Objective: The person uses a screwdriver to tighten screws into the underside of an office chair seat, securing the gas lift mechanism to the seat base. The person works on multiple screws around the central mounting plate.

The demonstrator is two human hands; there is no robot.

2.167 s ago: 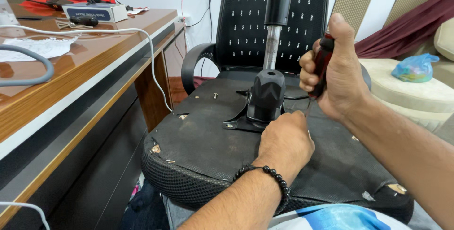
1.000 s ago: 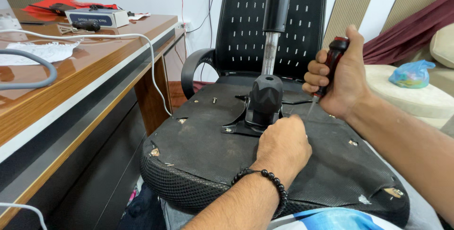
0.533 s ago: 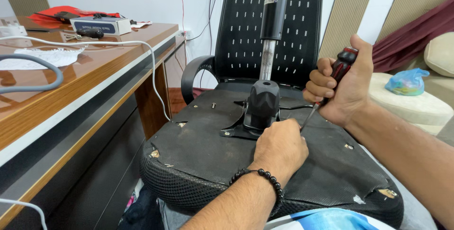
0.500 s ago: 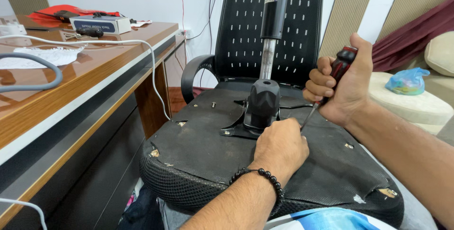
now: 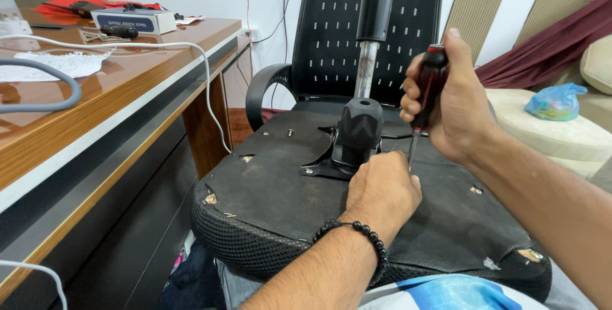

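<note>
Standing upright, tip down beside the black mechanism housing (image 5: 358,133) on the upturned chair seat (image 5: 274,189), the red-and-black screwdriver (image 5: 426,93) is clenched in the right hand (image 5: 449,96). At its seven o'clock, the left hand (image 5: 381,192) rests there, fingers curled; whether they hold anything is hidden. The wooden table (image 5: 95,93) lies at nine o'clock.

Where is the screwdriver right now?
In the head view the screwdriver stands nearly upright in the right hand, right of the black chair mechanism, its tip down beside the left hand on the upturned seat.
</note>
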